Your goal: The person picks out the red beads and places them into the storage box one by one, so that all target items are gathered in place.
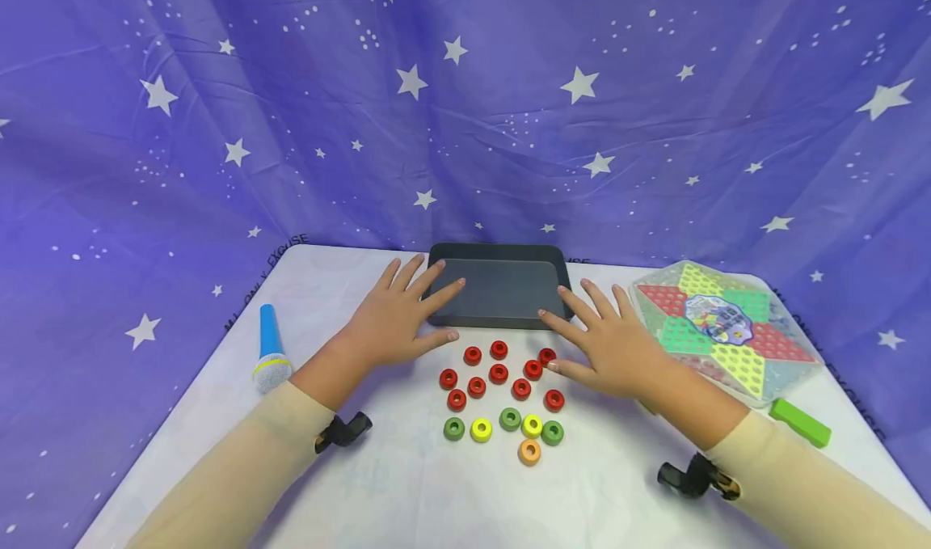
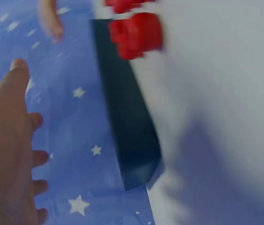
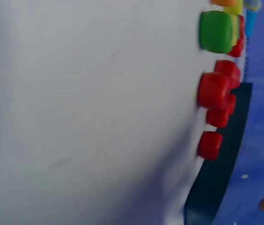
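Curtain (image 1: pixel 494 128): purple, printed with white stars, closing off the far side. Table (image 1: pixel 393 484): white, extending left to right before the curtain. Sleeves: my left sleeve (image 1: pixel 240 452) and right sleeve (image 1: pixel 807 468) are beige and enter from the near left and near right. Board (image 1: pixel 718 320): lies flat at the far right of the table, marked with a star in red, green and yellow. Tray (image 1: pixel 502 322): dark, rectangular, placed at the far centre, left of the board.

Left hand (image 1: pixel 393 318): grip released, back upward, fingers extended and spread. In the head view my index fingertip overlaps the tray's left part; I cannot tell whether it touches. Right hand (image 1: pixel 618 347): grip likewise released, fingers extended. My index fingertip overlaps the tray's near right corner, and my thumb tip lies beside two red rings; contact cannot be told.

Microphone (image 1: pixel 271 343): blue handle, grey head toward the near side, at the table's left. Block (image 1: pixel 800 422): green, at the right, just beyond the board's near edge. Rings (image 1: pixel 498 373): sixteen, grouped on the table near of the tray, between my hands. Ten red units sit farthest; three green, two yellow and one orange sit nearer.
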The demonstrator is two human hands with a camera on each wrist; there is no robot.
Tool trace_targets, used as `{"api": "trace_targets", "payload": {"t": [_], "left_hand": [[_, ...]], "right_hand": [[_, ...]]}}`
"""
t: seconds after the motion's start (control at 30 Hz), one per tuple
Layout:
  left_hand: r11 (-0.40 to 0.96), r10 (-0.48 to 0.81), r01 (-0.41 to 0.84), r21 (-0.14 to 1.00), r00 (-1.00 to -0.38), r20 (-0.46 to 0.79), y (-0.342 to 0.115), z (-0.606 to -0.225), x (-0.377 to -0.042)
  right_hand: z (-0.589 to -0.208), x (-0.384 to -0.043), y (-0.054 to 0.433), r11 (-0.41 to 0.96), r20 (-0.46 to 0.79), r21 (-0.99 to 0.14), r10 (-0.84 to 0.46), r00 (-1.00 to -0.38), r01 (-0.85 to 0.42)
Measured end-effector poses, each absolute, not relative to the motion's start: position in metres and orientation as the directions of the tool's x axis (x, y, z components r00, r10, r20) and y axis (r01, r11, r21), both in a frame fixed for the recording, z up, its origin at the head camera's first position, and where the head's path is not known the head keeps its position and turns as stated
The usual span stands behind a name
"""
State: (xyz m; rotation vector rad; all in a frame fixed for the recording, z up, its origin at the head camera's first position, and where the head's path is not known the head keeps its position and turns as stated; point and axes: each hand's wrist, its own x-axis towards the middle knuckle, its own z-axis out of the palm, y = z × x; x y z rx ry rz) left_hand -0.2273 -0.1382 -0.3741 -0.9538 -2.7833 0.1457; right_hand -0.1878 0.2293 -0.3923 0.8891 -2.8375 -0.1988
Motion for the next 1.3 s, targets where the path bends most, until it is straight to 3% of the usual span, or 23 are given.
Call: {"api": "trace_targets", "payload": {"t": [0.17, 0.33, 0.57, 0.77, 1.07, 1.3], "left_hand": [[0.844, 0.478, 0.511, 0.166, -0.855, 0.201, -0.141, -0.378, -0.241], [0.794, 0.329, 0.363, 0.488, -0.931, 0.158, -0.141, -0.381, -0.263], [0.665, 0.166, 0.132, 0.735, -0.986, 0.026, -0.143, -0.396, -0.298], [0.532, 0.139, -0.026, 0.846, -0.983, -0.118, -0.145, -0.415, -0.309], [0.536, 0.196, 0.025, 0.844, -0.976, -0.095, -0.144, -0.422, -0.312], [0.532, 0.242, 0.051, 0.845, -0.966, -0.095, -0.146, -0.425, -0.313]], "right_hand": [[-0.384, -0.184, 0.23, 0.859, 0.075, -0.038, -0.507, -0.859, -0.511], [-0.378, -0.176, 0.229, 0.873, 0.014, -0.2, -0.452, -0.892, -0.445], [-0.384, -0.162, 0.227, 0.839, -0.03, -0.355, -0.451, -0.892, -0.413], [-0.402, -0.151, 0.222, 0.795, -0.053, -0.412, -0.508, -0.86, -0.445], [-0.421, -0.149, 0.212, 0.759, 0.011, -0.392, -0.561, -0.828, -0.519], [-0.414, -0.149, 0.21, 0.756, 0.008, -0.368, -0.58, -0.814, -0.542]]}}
